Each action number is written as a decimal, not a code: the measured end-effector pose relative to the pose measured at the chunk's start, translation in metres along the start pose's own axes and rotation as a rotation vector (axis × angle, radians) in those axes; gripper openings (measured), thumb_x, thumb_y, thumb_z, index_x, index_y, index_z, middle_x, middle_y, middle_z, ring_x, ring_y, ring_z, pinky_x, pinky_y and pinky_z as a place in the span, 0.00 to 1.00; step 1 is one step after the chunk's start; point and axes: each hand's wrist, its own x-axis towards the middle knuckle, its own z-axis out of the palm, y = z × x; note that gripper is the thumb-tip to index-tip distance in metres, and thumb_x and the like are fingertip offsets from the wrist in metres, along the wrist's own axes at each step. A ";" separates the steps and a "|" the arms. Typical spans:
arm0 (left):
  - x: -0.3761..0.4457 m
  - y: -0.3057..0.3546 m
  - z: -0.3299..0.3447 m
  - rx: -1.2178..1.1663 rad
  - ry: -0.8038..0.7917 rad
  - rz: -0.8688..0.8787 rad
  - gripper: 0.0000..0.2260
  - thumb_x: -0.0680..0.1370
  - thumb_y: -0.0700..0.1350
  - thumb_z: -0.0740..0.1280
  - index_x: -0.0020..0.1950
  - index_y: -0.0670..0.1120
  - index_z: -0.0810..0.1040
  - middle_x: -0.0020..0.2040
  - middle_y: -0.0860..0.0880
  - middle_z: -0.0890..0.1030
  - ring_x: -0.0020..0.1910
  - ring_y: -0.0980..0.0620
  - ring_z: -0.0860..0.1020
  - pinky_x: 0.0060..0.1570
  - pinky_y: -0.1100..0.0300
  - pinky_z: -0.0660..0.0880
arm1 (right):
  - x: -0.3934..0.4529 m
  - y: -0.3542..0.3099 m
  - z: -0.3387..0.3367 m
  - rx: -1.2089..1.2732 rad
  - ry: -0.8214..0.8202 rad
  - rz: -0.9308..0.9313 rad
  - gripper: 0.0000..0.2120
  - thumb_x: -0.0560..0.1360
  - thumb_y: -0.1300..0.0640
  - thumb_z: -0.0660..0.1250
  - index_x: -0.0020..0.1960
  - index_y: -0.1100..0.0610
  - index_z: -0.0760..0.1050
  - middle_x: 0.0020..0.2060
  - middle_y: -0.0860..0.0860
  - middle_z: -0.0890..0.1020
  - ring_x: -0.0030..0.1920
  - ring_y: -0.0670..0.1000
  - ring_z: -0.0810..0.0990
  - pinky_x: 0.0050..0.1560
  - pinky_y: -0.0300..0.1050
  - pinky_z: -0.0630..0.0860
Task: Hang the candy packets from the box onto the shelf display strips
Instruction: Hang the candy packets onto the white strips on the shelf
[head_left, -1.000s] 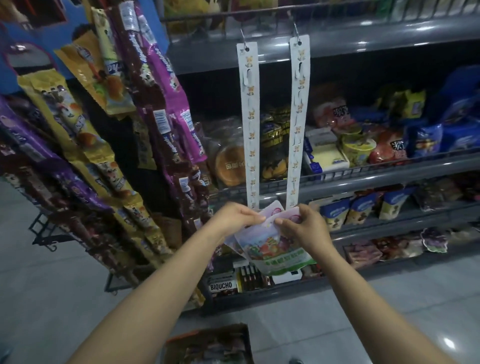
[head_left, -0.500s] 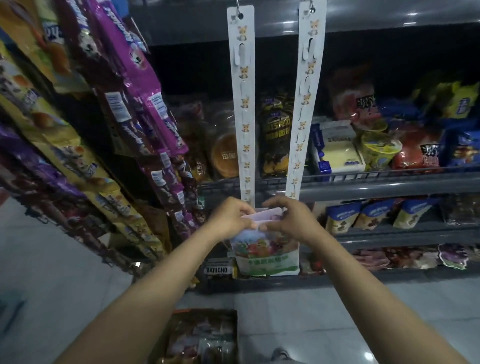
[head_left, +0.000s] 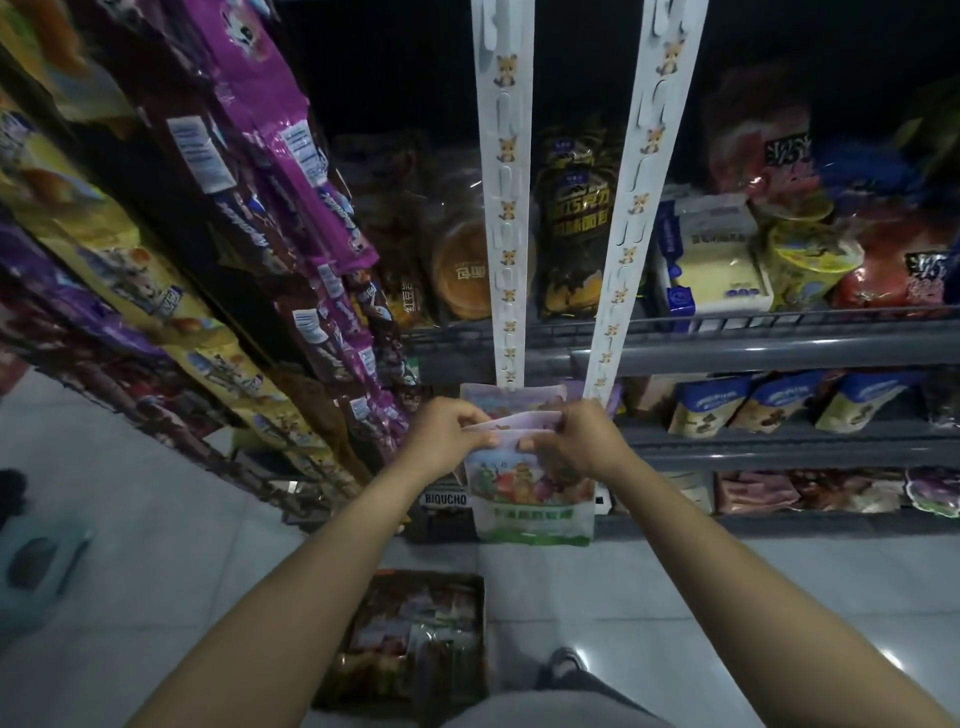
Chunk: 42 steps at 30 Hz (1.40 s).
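Left hand (head_left: 445, 435) and right hand (head_left: 583, 437) both pinch the top edge of a candy packet (head_left: 530, 493), fingers curled, just below the two display strips (head_left: 508, 218). Box (head_left: 415, 639) of packets sits on the floor below.

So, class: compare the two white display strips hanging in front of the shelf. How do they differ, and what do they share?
The left display strip hangs nearly straight down; the right display strip slants, its lower end swinging leftward. The left strip's bottom meets a candy packet behind the hands; the right strip's bottom ends by the right hand. Both are white, printed with small animal figures, and otherwise bare.
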 end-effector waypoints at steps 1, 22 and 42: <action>0.001 -0.001 0.002 -0.044 0.004 -0.019 0.03 0.70 0.40 0.74 0.38 0.46 0.82 0.37 0.51 0.81 0.38 0.54 0.79 0.40 0.57 0.75 | 0.001 0.003 0.001 0.019 0.005 0.015 0.16 0.70 0.49 0.73 0.52 0.57 0.80 0.43 0.53 0.83 0.44 0.52 0.81 0.47 0.50 0.80; 0.076 0.018 -0.011 -0.079 -0.055 -0.063 0.21 0.80 0.56 0.59 0.44 0.37 0.77 0.39 0.43 0.73 0.40 0.49 0.73 0.41 0.55 0.66 | 0.044 0.000 -0.018 0.192 0.076 0.064 0.10 0.73 0.52 0.70 0.52 0.55 0.81 0.36 0.52 0.85 0.37 0.47 0.81 0.41 0.41 0.77; 0.068 0.024 -0.006 0.025 -0.078 -0.007 0.13 0.78 0.47 0.66 0.58 0.41 0.80 0.53 0.46 0.82 0.47 0.49 0.81 0.49 0.51 0.77 | 0.036 0.017 -0.004 0.103 0.168 -0.009 0.13 0.73 0.51 0.70 0.57 0.49 0.80 0.49 0.50 0.84 0.49 0.50 0.80 0.49 0.45 0.77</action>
